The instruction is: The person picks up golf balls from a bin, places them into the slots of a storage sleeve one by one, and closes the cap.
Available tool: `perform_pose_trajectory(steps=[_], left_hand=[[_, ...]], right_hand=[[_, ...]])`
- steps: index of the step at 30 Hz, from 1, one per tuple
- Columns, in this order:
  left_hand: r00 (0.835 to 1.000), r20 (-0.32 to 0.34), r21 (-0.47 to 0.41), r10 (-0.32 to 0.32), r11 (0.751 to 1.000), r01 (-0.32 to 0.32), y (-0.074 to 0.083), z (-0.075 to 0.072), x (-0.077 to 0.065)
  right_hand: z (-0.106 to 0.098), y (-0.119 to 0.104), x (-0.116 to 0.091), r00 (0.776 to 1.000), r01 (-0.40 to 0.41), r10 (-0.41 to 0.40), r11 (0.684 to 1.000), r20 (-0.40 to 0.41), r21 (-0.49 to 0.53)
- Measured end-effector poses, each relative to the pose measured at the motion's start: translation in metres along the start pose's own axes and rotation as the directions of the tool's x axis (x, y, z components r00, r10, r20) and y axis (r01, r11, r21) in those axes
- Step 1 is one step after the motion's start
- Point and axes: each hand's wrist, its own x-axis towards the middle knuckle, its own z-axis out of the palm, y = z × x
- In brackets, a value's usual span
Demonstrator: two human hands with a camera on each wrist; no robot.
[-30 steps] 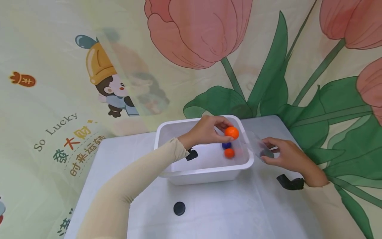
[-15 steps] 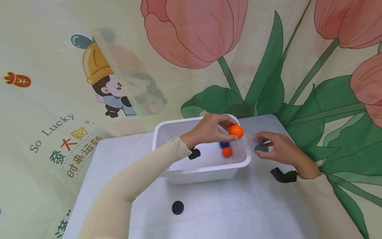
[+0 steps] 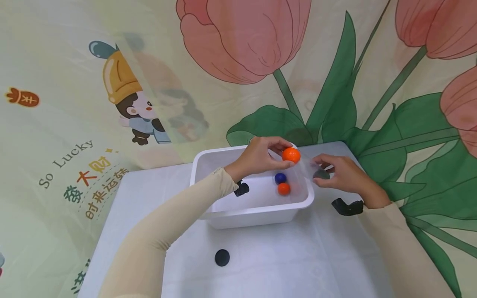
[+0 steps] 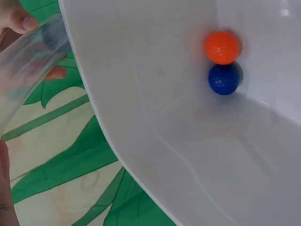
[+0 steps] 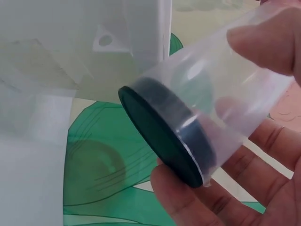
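In the head view my left hand (image 3: 258,155) pinches an orange ball (image 3: 291,155) above the right end of a white plastic tub (image 3: 257,212). Just to its right, my right hand (image 3: 344,177) grips a clear plastic tube (image 5: 221,80), tilted with its far end near that ball. A dark round cap (image 5: 157,134) closes the tube's lower end, as the right wrist view shows. Whether the ball touches the tube's mouth I cannot tell. A blue ball (image 4: 224,79) and another orange ball (image 4: 222,47) lie side by side on the tub's floor.
A black disc (image 3: 222,258) lies on the white-covered table (image 3: 275,265) in front of the tub. Black wrist cameras sit on both wrists, the right one (image 3: 347,207) over the table. Behind the table hangs a cloth (image 3: 208,103) printed with tulips.
My right hand has brought the tube leftward and upward, closer to the left hand. The held orange ball has risen slightly. Both balls in the tub stay put.
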Motion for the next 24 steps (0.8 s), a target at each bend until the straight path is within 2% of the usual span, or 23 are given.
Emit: perform_pose_trajectory(steps=[6, 10, 14, 16, 18, 21, 24], left_hand=[[0.999, -0.031, -0.058, 0.006, 0.998, -0.008, -0.009, -0.003, 0.001], [0.999, -0.051, -0.131, -0.021, 0.991, 0.014, -0.017, -0.005, 0.001], [0.994, -0.063, -0.252, -0.085, 0.965, 0.066, -0.031, -0.005, 0.0], [0.992, -0.052, -0.314, -0.118, 0.944, 0.096, -0.041, -0.003, -0.001], [0.989, -0.014, -0.357, -0.145, 0.925, 0.131, -0.053, 0.0, -0.002], [0.98, 0.091, -0.351, -0.178, 0.915, 0.198, -0.072, 0.008, -0.003], [0.957, 0.215, -0.279, -0.196, 0.927, 0.253, -0.092, 0.021, -0.003]], right_hand=[[0.0, 0.005, 0.006, 1.0, -0.015, 0.015, 1.0, 0.003, 0.019], [0.0, 0.007, 0.007, 1.0, -0.009, 0.009, 0.999, -0.001, 0.053], [0.001, 0.01, 0.006, 1.0, 0.004, -0.003, 0.998, -0.019, 0.062], [0.001, 0.012, 0.006, 1.0, 0.01, -0.009, 0.998, -0.027, 0.059], [0.001, 0.014, 0.007, 0.999, 0.017, -0.015, 0.998, -0.032, 0.056], [0.001, 0.016, 0.008, 0.999, 0.027, -0.025, 0.998, -0.036, 0.049], [0.0, 0.017, 0.009, 1.0, 0.019, -0.018, 0.999, -0.025, 0.042]])
